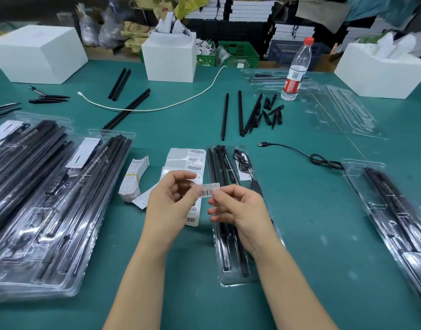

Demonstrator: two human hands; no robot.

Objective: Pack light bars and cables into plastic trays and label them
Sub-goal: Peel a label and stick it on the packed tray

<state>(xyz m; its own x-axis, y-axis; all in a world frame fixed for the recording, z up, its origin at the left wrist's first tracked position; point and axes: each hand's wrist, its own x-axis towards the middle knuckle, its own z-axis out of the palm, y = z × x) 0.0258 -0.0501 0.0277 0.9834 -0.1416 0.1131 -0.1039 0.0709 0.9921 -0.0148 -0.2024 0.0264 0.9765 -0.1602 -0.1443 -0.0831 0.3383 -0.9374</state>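
Head view. Both hands meet over the green table (300,210), near centre. The left hand (171,198) and the right hand (238,208) each pinch one end of a small barcode label (208,189) between thumb and forefinger, the left at its left end, the right at its right end; the label is held flat in the air, clear of the table. Beneath and just beyond the hands lies the label sheet (193,160), several barcodes still on it. Directly right of the sheet, partly under the right hand, a clear tray (231,279) holds black light bars (219,167) and a coiled black cable (242,163). Left of the sheet sits a banded bundle of white cards (133,179). At near left, stacked filled trays (50,210) overlap one another. At right, another tray (400,222) holds bars, with a loose USB cable (300,152) running from it toward centre. Farther off: loose black bars (238,113) and spikes (271,113), a white cord (157,107), a water bottle (296,70), empty clear trays (335,110) and three white boxes (169,60).
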